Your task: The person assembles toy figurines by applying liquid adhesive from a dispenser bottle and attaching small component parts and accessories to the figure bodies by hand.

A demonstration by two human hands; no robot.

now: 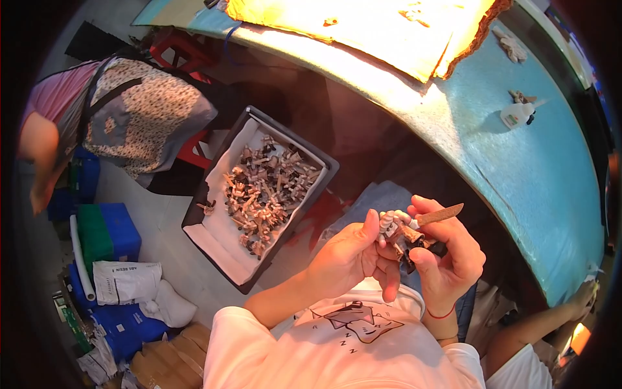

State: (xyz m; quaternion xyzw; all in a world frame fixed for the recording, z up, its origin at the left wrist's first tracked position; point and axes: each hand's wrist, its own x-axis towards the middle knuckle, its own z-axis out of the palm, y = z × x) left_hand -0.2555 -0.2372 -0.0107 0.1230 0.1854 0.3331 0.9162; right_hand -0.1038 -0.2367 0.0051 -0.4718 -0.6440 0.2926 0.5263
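Both hands' fingers — left hand (346,256), right hand (447,259) — pinch a small figurine (400,235); likely light, fragile — best gripped by its body.

Small figure (400,235) between both hands, right of the tray (214,241) of pieces (264,191); table (544,181) behind

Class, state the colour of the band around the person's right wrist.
Red: a thin red band circles the wrist below the right hand, seen in the head view.
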